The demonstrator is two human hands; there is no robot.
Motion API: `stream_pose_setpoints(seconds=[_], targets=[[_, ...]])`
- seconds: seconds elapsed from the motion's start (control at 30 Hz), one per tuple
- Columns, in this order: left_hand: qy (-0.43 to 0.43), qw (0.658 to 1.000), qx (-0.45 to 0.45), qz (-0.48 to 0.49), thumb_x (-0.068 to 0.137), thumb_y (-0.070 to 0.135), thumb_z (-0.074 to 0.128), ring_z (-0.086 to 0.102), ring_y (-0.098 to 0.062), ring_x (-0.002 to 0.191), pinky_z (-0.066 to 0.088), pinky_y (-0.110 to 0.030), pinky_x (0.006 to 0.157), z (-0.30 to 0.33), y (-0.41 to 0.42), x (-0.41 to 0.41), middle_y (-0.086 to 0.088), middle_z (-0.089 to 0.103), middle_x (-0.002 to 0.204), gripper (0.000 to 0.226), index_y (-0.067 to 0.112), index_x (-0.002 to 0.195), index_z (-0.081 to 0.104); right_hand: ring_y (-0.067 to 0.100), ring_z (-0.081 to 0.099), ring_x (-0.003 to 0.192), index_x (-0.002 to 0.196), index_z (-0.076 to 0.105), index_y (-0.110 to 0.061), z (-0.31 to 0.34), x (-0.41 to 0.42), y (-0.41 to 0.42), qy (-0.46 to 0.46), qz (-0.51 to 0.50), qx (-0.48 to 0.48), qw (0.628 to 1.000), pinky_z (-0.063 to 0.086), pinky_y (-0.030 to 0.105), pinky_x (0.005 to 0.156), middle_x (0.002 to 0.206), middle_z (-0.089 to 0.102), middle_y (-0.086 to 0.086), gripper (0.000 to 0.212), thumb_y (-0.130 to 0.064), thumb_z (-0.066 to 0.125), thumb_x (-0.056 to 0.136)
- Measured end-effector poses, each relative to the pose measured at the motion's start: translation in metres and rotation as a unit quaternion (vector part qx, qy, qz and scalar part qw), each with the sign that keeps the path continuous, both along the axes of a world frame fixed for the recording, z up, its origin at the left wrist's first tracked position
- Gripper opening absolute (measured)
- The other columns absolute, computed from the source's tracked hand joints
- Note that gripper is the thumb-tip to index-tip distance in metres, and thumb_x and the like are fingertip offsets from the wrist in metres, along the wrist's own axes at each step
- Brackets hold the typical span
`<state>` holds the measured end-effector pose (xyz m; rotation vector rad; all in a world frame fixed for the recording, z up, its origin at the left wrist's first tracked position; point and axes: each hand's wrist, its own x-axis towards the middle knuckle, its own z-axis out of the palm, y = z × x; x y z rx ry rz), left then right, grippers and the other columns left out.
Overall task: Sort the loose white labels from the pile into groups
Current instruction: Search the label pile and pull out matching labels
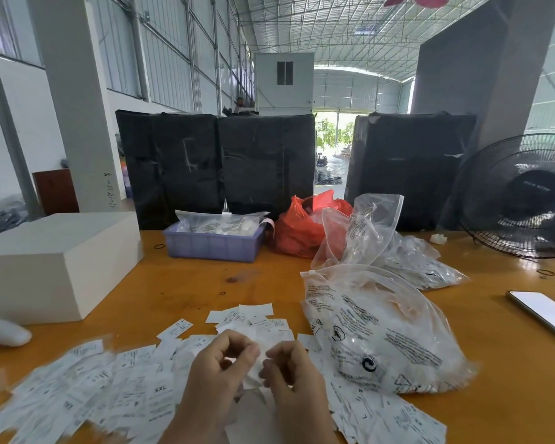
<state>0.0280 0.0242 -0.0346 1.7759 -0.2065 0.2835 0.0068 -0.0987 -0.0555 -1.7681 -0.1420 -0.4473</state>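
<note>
Left hand [220,363], right hand [287,368]: both grips pinch same white label [259,358]; print hidden; wrists cut off.

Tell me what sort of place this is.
Probably a garment warehouse or packing floor: a high steel-truss roof, big black-wrapped bales behind the work table, and a spread of loose white labels, one reading XXL, with clear bags holding more.

"XXL" is printed on one white label [160,390].
</note>
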Motion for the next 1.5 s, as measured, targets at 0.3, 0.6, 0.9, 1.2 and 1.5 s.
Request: stream_pose_setpoints(seconds=[0.3,0.6,0.9,1.2,1.5], targets=[[-0.003,0.999,0.042,-0.003,0.086,0.016,0.066,0.060,-0.001,0.062,0.046,-0.012,0.054,-0.004,-0.002,0.001,0.009,0.068,0.070,0.012,0.022,0.076,0.068,0.004,0.060,0.060,0.078,0.057,-0.023,0.002,0.000,0.000,0.003,-0.001,-0.002,1.000,0.045,0.013,0.058,0.064,0.065,-0.005,0.016,-0.011,0.061,0.089],[0.011,1.000,-0.021,-0.013,0.086,0.005,0.065,0.063,-0.028,0.069,0.049,-0.021,0.055,-0.008,0.000,0.004,0.003,0.071,0.080,0.021,0.026,0.084,0.068,0.022,0.059,0.065,0.090,0.054,-0.027,-0.001,0.003,0.001,-0.014,-0.005,0.004,1.000,0.044,0.021,0.061,0.066,0.060,0.008,0.026,-0.003,0.063,0.084],[0.025,0.993,-0.095,0.062,0.089,0.016,0.062,0.065,-0.004,0.062,0.049,-0.018,0.056,-0.005,0.010,0.012,0.005,0.072,0.072,0.009,0.023,0.087,0.067,0.009,0.061,0.068,0.094,0.058,-0.033,0.003,0.003,-0.007,-0.058,-0.050,-0.017,0.997,0.050,0.022,0.064,0.075,0.063,-0.008,0.034,0.001,0.052,0.090],[0.067,0.979,-0.163,0.100,0.089,0.021,0.062,0.066,-0.007,0.069,0.047,-0.017,0.060,-0.006,0.015,0.019,0.008,0.073,0.076,0.005,0.024,0.092,0.065,0.006,0.033,0.127,0.138,0.038,-0.033,-0.002,0.014,-0.010,0.016,-0.051,-0.416,0.908,0.023,0.027,0.101,0.138,0.040,-0.019,0.046,-0.043,0.038,0.094],[0.039,0.988,-0.102,0.105,0.086,0.036,0.063,0.063,-0.015,0.073,0.051,-0.029,0.069,-0.012,0.014,0.017,0.009,0.069,0.069,0.019,0.025,0.072,0.069,0.006,0.052,0.066,0.071,0.065,-0.020,0.006,0.016,-0.009,0.048,-0.054,-0.175,0.982,0.038,0.018,0.062,0.069,0.063,-0.009,0.029,-0.031,0.051,0.094]])
